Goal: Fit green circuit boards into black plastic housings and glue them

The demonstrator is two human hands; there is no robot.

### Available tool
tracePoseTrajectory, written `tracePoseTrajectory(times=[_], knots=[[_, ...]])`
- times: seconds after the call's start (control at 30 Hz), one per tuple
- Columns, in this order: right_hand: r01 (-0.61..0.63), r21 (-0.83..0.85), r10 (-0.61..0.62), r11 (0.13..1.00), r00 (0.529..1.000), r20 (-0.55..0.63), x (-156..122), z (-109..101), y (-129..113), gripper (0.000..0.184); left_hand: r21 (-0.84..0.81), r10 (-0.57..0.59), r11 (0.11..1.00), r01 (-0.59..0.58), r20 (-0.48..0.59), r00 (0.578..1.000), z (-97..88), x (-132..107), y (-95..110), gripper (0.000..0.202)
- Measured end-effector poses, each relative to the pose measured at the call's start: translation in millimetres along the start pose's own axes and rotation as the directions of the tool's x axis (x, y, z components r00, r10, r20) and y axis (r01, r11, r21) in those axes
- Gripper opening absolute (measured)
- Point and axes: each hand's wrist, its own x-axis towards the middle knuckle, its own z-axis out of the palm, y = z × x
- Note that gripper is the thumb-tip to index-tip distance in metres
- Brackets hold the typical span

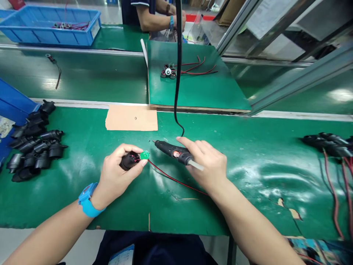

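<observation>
My left hand (117, 176) is closed around a black plastic housing (129, 161). A small round green circuit board (145, 155) sits at the housing's end, by my thumb and fingertip, and a red and black wire pair (176, 179) trails from it to the right. In my right hand (206, 162) is a black hot glue gun (171, 150), with a pale glue stick (196, 165) sticking out of its back. The gun's nozzle points left toward the board, a short gap apart. From the gun a black cord (178, 73) rises out of view.
Black plastic housings (38, 147) are piled at left beside a blue bin (13, 99). More housings with wires (328, 143) lie at right. Cardboard (131, 117) lies ahead, below a raised green board (193, 92) bearing wired parts (168, 71). Beyond, a co-worker's arms (154, 22) and a blue crate (52, 31).
</observation>
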Motion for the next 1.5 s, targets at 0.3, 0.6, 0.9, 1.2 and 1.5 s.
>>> tracePoseTrajectory(times=[0.3,0.6,0.9,1.2,1.5], knots=[[-0.082,0.348,-0.069,0.934,0.913,0.401,38.4,42.5,-0.6,0.05,-0.035,-0.034,0.999,0.034,0.005,0.999,1.6,-1.4,1.1,0.02],[-0.056,0.357,-0.107,0.932,0.9,0.423,81.7,93.9,-3.9,0.046,0.189,-0.014,0.982,0.03,-0.088,0.996,-1.9,-1.6,-16.9,0.036],[-0.491,0.841,-0.079,0.226,0.852,0.518,29.9,15.0,-34.1,0.04,0.202,-0.002,0.979,0.019,-0.085,0.996,4.1,-2.9,-19.3,0.038],[-0.566,0.745,0.066,-0.354,0.779,0.623,-1.0,4.1,-61.6,0.034,0.063,0.08,0.995,-0.081,0.018,0.997,22.1,-14.8,-2.6,0.034],[-0.441,0.887,0.317,0.141,0.868,0.381,0.9,-11.4,-45.1,0.014,0.016,0.104,0.993,-0.114,0.305,0.947,15.5,-12.8,-1.5,0.034]])
